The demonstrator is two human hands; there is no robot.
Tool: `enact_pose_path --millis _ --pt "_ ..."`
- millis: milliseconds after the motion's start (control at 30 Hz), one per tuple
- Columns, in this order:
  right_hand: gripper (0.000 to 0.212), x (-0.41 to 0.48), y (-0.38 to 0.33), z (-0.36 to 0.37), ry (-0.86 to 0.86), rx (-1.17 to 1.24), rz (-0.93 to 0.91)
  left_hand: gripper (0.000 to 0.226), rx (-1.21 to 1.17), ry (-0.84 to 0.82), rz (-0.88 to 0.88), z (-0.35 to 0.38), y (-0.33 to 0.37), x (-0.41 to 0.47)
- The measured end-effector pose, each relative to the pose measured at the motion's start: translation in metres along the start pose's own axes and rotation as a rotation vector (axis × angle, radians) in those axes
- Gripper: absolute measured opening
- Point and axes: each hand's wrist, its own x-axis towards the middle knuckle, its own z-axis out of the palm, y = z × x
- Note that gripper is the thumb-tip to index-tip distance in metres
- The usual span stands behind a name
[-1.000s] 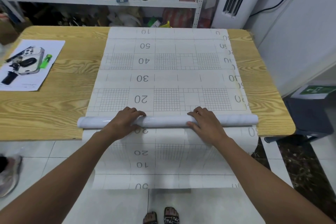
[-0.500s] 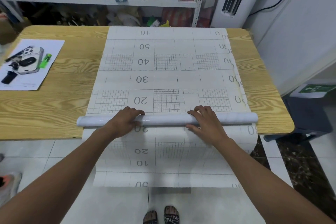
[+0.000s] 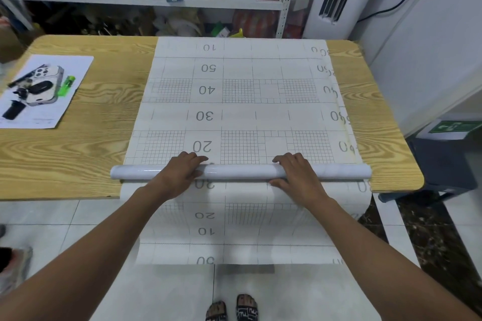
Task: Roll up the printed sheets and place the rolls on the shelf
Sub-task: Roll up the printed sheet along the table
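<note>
White gridded printed sheet (image 3: pixel 234 117) feeds a glossy white roll (image 3: pixel 240 172); left hand (image 3: pixel 180 176) and right hand (image 3: pixel 297 177) grip it, best turned evenly, ends aligned.

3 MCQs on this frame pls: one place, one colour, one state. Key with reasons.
1. Where does the roll lie?
A) on the shelf
B) at the wooden table's near edge
C) on the floor

2. What colour is the lighter beside the phone?
A) red
B) blue
C) green

3. Which hands hold the roll?
A) both, left hand and right hand
B) left only
C) neither

Key:
1 B, it lies across the printed sheet by the near edge.
2 C, its body is bright green.
3 A, both hands' fingers curl over it.
</note>
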Motion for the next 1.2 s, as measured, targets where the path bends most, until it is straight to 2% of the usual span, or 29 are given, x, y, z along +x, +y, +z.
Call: enact_pose_path --millis 233,433,833,967,1200 --pt "0.041 -0.003 0.000 0.000 0.016 0.017 -0.020 0.038 -0.001 0.016 -0.002 0.000 -0.001 -0.003" --pt "0.040 -0.001 -0.001 -0.001 0.003 -0.019 -0.027 0.059 0.007 0.056 0.022 0.005 -0.001 -0.006" --pt "0.029 -0.003 0.000 -0.002 0.010 -0.088 -0.043 0.048 0.166 0.153 0.073 0.012 -0.005 -0.004" --pt "0.036 -0.004 0.000 -0.002 0.001 -0.055 -0.005 0.037 0.161 0.186 0.091 0.010 -0.003 -0.006" --pt "0.029 -0.003 0.002 -0.002 0.013 -0.010 0.016 0.033 0.113 0.172 0.077 0.013 -0.004 -0.005"
